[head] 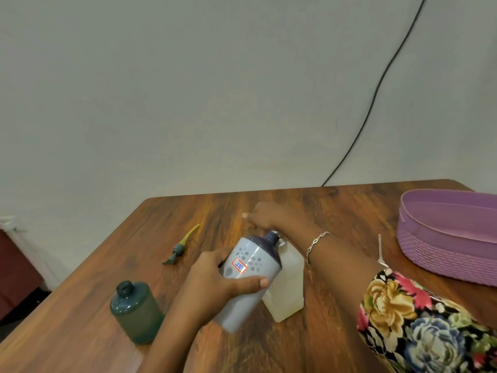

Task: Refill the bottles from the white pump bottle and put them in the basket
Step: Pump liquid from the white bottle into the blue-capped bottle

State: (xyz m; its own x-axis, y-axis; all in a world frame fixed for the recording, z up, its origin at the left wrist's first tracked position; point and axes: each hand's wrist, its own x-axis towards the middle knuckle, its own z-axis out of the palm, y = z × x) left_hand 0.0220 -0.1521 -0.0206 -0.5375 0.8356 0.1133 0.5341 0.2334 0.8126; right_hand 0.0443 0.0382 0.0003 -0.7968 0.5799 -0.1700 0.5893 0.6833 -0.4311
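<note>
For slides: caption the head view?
Left hand holds grey bottle tilted toward white pump bottle; right hand over its pump.

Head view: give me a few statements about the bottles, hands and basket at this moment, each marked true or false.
1. The left hand holds the grey bottle tilted, its neck toward the white pump bottle. True.
2. The green bottle has its pump screwed on. False: its neck is open, and the green pump with a yellow tube lies apart on the table.
3. The right hand is at the top of the white pump bottle. True.
4. The grey bottle lies in the purple basket. False: it is in the left hand. The basket sits at the table's right edge, with no bottle visible in it.
</note>
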